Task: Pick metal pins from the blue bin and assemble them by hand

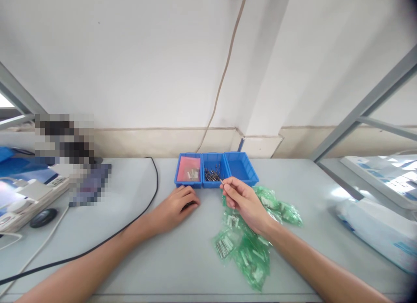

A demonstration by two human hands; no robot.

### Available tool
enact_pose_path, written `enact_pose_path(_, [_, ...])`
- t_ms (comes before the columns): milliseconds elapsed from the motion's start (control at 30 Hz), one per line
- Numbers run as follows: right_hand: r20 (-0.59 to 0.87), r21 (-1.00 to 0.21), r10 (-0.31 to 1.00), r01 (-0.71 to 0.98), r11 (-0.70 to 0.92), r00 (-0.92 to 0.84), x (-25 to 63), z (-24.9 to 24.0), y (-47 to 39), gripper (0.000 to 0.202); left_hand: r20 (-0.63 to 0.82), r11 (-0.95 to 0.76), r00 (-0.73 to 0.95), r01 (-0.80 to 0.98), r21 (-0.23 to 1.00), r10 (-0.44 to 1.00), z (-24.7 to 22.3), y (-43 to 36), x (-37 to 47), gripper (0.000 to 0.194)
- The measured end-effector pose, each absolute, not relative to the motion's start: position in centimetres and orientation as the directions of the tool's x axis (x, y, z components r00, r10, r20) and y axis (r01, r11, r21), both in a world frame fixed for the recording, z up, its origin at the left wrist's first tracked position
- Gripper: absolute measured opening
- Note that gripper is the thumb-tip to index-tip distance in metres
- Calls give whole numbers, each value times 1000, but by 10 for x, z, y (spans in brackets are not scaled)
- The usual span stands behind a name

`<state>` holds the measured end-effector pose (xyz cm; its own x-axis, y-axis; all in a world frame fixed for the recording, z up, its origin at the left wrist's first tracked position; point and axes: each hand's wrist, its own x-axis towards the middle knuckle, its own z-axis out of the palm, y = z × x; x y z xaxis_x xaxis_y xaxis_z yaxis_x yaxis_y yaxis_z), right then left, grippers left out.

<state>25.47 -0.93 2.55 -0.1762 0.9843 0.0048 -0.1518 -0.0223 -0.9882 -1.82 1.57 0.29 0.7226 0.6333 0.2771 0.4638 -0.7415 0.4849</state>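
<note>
My right hand (243, 201) is closed in a pinch on a small thin metal pin (221, 181), at the near edge of the middle blue bin (214, 156). Inside that bin lies a heap of dark metal pins (212, 174). My left hand (184, 204) rests on the table in front of the left blue bin (180, 175), fingers curled toward the thumb. Something dark shows in its grip, too unclear to name. Under and beside my right hand lie green plastic bags (252, 261) with small metal parts in them.
The left bin holds a pink sheet (189, 163) and a small clear bag (191, 174). The right blue bin (241, 168) adjoins the middle one. A black cable (133, 227) crosses the grey table at left, near a mouse (43, 218). At right lies a white plastic package (374, 229).
</note>
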Motion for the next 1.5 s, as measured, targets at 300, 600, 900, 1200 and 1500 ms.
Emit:
enact_pose_path(300, [29, -994, 986, -112, 11, -161, 254, 23, -9, 26, 277, -742, 723, 465, 483, 633, 3, 16, -19, 17])
enact_pose_path(600, [183, -963, 980, 189, 194, -74, 255, 25, -8, 24, 278, -738, 720, 464, 490, 636, 2, 15, -19, 16])
enact_pose_path(900, [304, -871, 949, 378, 313, -83, 254, 26, -14, 17, 291, -740, 716, 454, 496, 635, 3, 16, -18, 17])
enact_pose_path(1200, [177, -960, 982, 210, 187, -66, 255, 26, -10, 25, 313, -748, 711, 448, 489, 630, 4, 15, -18, 20])
enact_pose_path(1500, [-28, -950, 979, -299, -89, -203, 256, 31, -7, 28, 301, -744, 715, 448, 496, 631, 3, 15, -18, 18])
